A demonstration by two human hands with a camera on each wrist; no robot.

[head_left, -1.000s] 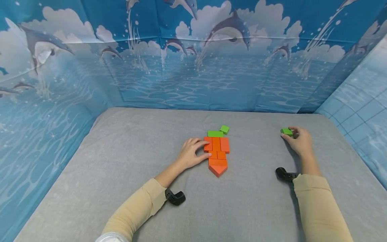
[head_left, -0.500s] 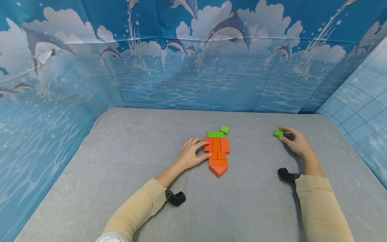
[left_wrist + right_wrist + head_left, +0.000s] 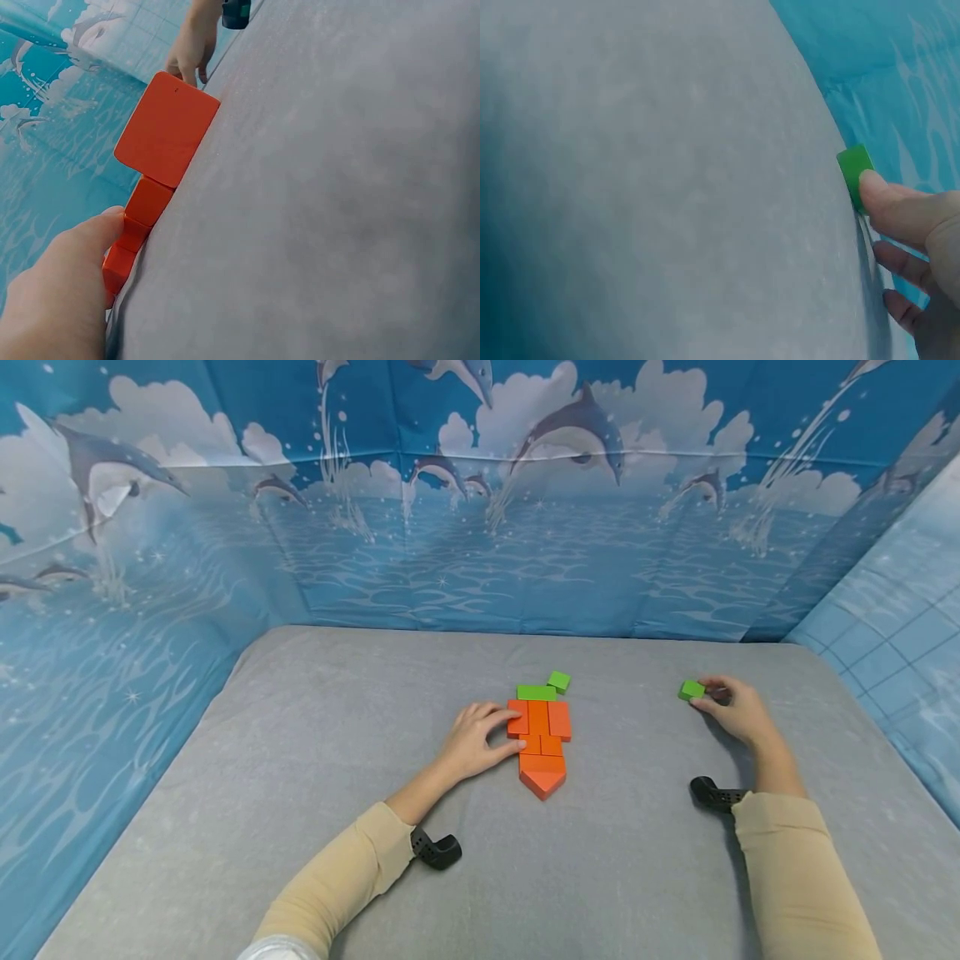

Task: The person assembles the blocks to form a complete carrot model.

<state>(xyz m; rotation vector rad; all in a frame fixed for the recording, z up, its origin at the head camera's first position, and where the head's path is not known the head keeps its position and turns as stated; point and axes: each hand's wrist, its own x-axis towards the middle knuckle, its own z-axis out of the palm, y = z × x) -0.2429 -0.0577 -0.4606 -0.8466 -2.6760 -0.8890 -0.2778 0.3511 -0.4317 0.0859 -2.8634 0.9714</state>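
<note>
In the head view my left hand (image 3: pixel 471 742) rests beside a shape of several orange blocks (image 3: pixel 538 718). Its index finger touches the upper left block and its thumb the narrower part below; the left wrist view shows the thumb against the orange side (image 3: pixel 135 234). A pointed orange block (image 3: pixel 542 774) forms the near end. Along the far end lies a flat green block (image 3: pixel 536 692), with a small tilted green block (image 3: pixel 558 682) at its right corner. Far to the right, my right hand (image 3: pixel 738 710) pinches another green block (image 3: pixel 691 691) between thumb and fingers, also seen in the right wrist view as a green block (image 3: pixel 855 174).
A grey cloth (image 3: pixel 615 860) covers the table. Behind it and at both sides hangs a blue curtain (image 3: pixel 480 568) printed with dolphins and clouds. A black device is worn at each wrist, the left one (image 3: pixel 437 850) and the right one (image 3: pixel 712 793).
My right hand has moved left with the green block, which has turned; over the last half second it barely moves. My left hand and the orange blocks have stayed in place.
</note>
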